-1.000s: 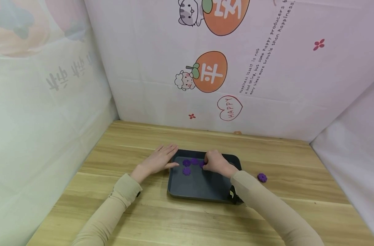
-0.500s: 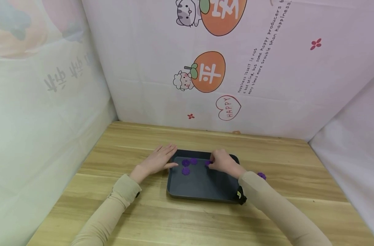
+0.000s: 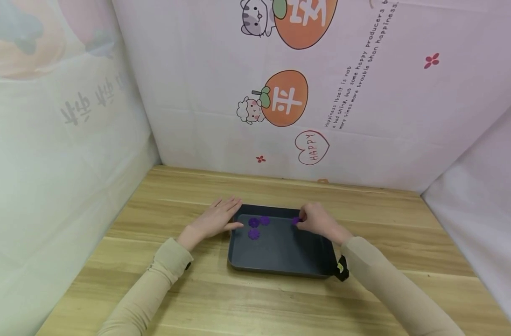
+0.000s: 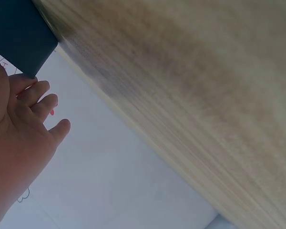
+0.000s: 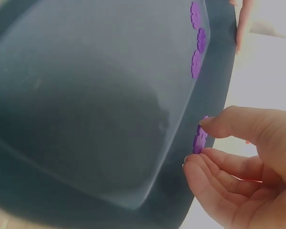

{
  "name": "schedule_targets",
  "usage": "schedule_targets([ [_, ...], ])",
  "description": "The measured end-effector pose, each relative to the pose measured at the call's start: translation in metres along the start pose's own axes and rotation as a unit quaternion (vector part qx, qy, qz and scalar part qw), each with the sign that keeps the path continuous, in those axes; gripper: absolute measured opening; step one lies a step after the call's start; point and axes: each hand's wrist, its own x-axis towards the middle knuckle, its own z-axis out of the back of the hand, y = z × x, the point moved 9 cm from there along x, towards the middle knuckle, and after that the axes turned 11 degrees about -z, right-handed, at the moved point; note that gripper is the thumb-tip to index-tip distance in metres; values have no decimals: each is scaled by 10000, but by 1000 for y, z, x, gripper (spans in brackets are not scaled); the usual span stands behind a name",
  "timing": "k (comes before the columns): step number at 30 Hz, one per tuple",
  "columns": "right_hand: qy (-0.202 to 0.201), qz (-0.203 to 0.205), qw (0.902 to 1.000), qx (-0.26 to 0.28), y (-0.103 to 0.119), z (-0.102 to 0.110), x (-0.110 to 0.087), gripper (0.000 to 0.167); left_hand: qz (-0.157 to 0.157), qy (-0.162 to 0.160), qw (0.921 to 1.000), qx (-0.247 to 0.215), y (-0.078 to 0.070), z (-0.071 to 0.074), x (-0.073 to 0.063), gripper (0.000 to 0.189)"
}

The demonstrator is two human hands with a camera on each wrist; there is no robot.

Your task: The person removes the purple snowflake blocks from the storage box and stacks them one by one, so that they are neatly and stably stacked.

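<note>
A dark rectangular tray lies on the wooden table. My right hand pinches a purple notched disc between thumb and fingers, over the tray's far right part; the right wrist view shows it tilted on edge. Three similar discs lie flat near the tray's far left corner: one disc touches or nearly touches a second disc, with a third disc in front. My left hand rests at the tray's left rim, fingers extended; in the left wrist view its fingertips are by the tray corner.
A printed white cloth stands behind the table, and more cloth hangs at the left and right. A black wrist strap is on the right arm, by the tray's near right corner.
My right hand has moved right along the tray's far side, carrying one disc away from the other three. A disc on the table right of the tray is now hidden behind the sleeve.
</note>
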Motion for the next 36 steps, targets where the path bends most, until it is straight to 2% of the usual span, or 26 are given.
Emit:
schedule_targets([
  [8, -165, 30, 9999, -26, -15, 13, -10, 18, 23, 25, 10000, -33, -1, 1, 0, 76],
  [16, -277, -159, 9994, 91, -33, 27, -17, 20, 22, 51, 10000, -75, -3, 3, -1, 76],
  [22, -165, -488, 9985, 200, -51, 32, -23, 22, -1, 43, 10000, -48, -3, 3, -1, 77],
  [31, -239, -622, 9976, 162, -75, 43, -32, 21, -9, 7, 10000, -1, -1, 2, -2, 77],
  [36, -40, -885, 9959, 200, -94, 46, -38, 24, -32, 33, 10000, 15, 0, 1, -1, 77],
])
